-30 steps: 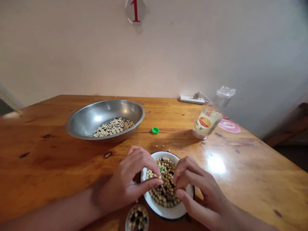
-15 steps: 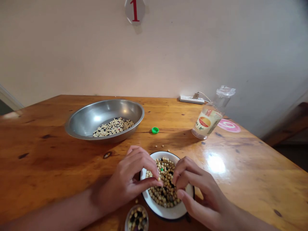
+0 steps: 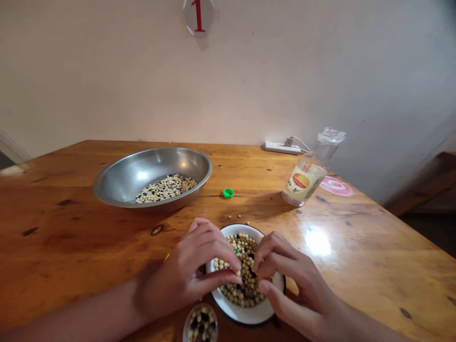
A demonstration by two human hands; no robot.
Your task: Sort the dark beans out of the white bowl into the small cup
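Hovering over soybeans (image 3: 245, 292) inside the enamel bowl's rim (image 3: 249, 317), left hand (image 3: 181, 270), right hand (image 3: 295, 280), fingers (image 3: 270, 251) close, grip hidden.

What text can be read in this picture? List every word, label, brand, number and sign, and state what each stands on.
"1": red numeral on the pale sign on the wall.
Label on the glass bottle: printing too small and blurred to read.
Pink disc: no readable text, only rings.

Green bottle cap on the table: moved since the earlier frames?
No. The green bottle cap stays put against the steel bowl; both slide slightly left in view together, so the camera moved.
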